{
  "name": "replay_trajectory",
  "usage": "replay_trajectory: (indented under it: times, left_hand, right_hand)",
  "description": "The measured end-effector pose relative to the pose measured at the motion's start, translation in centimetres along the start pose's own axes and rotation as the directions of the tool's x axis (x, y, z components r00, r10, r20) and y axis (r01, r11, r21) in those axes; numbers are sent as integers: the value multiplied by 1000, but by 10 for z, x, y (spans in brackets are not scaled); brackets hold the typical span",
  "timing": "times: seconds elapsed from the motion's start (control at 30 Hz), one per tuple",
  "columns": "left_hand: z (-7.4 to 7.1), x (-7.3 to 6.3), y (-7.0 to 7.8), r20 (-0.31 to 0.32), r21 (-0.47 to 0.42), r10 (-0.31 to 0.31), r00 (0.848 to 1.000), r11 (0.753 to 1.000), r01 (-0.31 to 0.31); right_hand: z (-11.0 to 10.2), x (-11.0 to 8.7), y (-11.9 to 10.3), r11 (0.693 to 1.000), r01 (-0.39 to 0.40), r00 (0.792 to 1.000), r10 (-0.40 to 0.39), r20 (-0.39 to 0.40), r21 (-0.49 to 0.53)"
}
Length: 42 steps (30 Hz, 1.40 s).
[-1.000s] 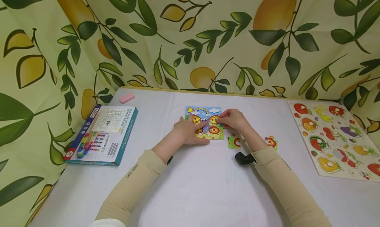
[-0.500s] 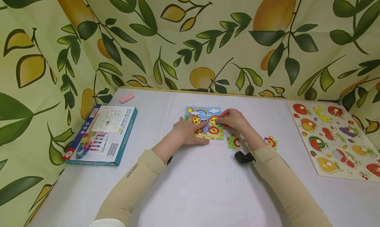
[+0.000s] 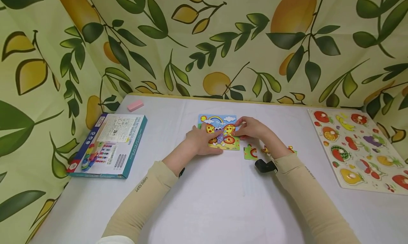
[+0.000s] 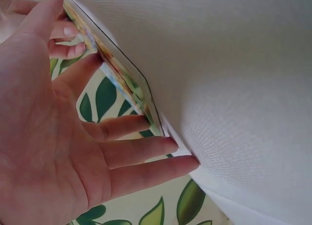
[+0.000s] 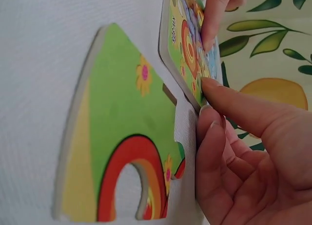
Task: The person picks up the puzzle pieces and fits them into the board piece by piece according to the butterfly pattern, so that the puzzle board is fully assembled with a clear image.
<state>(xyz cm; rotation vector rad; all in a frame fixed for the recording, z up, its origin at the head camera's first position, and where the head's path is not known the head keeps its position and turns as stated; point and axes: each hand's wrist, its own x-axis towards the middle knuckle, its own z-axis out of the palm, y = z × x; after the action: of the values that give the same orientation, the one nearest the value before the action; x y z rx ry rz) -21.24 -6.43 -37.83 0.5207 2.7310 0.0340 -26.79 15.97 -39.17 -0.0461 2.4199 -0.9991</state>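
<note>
A butterfly jigsaw puzzle [image 3: 235, 145] in a square board lies flat on the white cloth in the head view. Across its left side spreads my left hand [image 3: 198, 140], fingers extended; in the left wrist view fingertips [image 4: 187, 163] reach the cloth along the board's edge. At the right edge, my right hand [image 3: 252, 128] pinches the board, thumb [image 5: 213, 84] on top and curled fingers against the side. A loose green puzzle piece [image 5: 117, 105] with a red arch lies just beside the board.
More loose pieces [image 3: 266, 151] lie partly hidden by the right forearm. A boxed toy [image 3: 108, 145] stands at left, with a pink block [image 3: 135, 105] behind it. A fruit peg board [image 3: 358, 150] lies at right. Patterned curtain [image 3: 216, 42] encloses the back and left.
My right hand has turned slightly at the puzzle's edge and its forearm has shifted right, showing more of one loose piece and covering another. The left hand stays put.
</note>
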Motion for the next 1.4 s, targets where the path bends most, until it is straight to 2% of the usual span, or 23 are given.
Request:
replay_trajectory:
  times: [0.17,0.4,0.73,1.03,1.4]
  left_hand:
    - [1,0,-2,-7,13,6,1000,1000,-6]
    - [1,0,-1,-11,34,8,1000,999,-7]
    - [2,0,-1,-19,60,19,1000,998,-18]
    - [2,1,-5,-23,44,42,999,998,-41]
    - [-1,-1,-4,-11,7,33,999,999,-33]
  right_hand:
    - [1,2,0,1000,-11,1000,11,-2,29]
    - [3,4,0,997,-35,998,39,-51,67]
    - [4,3,-1,995,-31,998,36,-53,92]
    - [5,2,0,993,-32,997,39,-60,112]
    - [4,1,2,996,-21,998,25,-50,82]
